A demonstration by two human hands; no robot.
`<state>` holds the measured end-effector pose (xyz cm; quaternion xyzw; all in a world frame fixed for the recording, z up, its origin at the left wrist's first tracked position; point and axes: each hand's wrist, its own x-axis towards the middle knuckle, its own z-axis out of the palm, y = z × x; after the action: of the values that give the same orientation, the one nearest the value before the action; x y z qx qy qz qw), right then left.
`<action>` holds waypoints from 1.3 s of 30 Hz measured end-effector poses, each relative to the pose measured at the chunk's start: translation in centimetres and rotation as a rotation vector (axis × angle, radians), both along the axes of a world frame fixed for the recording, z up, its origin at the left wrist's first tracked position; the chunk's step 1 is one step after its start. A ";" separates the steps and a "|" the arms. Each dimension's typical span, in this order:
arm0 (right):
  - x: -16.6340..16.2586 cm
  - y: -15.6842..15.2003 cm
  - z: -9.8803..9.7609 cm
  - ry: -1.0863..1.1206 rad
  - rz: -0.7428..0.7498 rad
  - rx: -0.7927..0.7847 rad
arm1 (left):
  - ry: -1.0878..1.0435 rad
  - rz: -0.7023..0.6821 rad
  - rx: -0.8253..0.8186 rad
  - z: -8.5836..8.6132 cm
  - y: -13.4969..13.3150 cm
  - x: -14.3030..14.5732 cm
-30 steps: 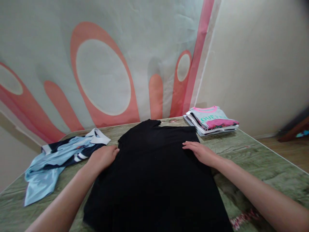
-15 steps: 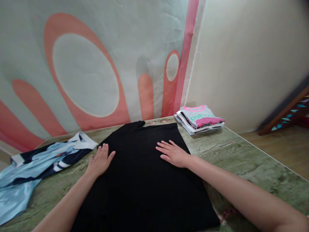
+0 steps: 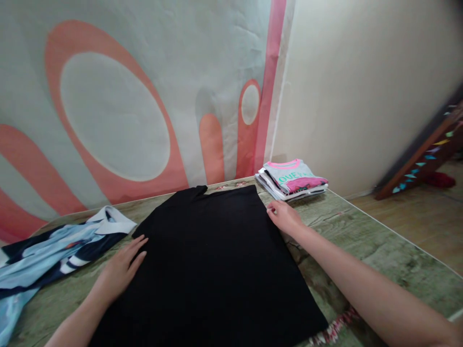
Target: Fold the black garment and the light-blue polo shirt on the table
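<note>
A black shirt (image 3: 206, 260) lies spread out flat on the table in front of me, one sleeve end folded at its far left corner. My left hand (image 3: 121, 270) rests along the shirt's left edge, fingers stretched out and open. At the upper right edge of the shirt, my right hand (image 3: 284, 217) is closed, with thumb and fingers pinched at the fabric's border. Left of the shirt lies a crumpled light blue and navy shirt (image 3: 68, 250) with a white collar; no hand touches it.
A stack of folded clothes (image 3: 292, 182), a grey and pink top uppermost, sits at the table's far right corner. The table (image 3: 376, 241) has a wood-patterned cover and meets a wall with a printed sheet (image 3: 220, 58). Wooden floor (image 3: 365, 212) shows at right.
My right hand has moved from lying flat on the shirt to its right edge and closed there. My left hand has slid nearer to me along the left edge. The view has turned slightly right.
</note>
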<state>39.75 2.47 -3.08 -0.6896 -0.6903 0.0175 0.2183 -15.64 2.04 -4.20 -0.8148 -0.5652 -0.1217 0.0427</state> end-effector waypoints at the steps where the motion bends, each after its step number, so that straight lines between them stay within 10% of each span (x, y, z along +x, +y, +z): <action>1: 0.1 -0.2 0.1 -0.006 -0.036 -0.021 | 0.008 0.003 -0.007 -0.2 -0.2 -0.1; 12: -1.5 -1.4 -0.4 -0.088 0.064 0.086 | 0.189 0.205 -0.005 -1.9 -2.2 1.4; 23: -2.7 -1.8 -0.8 -0.129 0.089 0.121 | 0.177 0.134 0.011 2.1 -3.2 1.7; 39: -3.1 -1.5 -1.9 -0.194 -0.007 0.032 | 0.194 0.140 -0.097 -1.2 -2.8 -1.2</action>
<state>36.69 0.96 -4.94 -0.6870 -0.7058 -0.0614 0.1614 -16.81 -0.72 -5.44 -0.7824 -0.6192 -0.0116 0.0659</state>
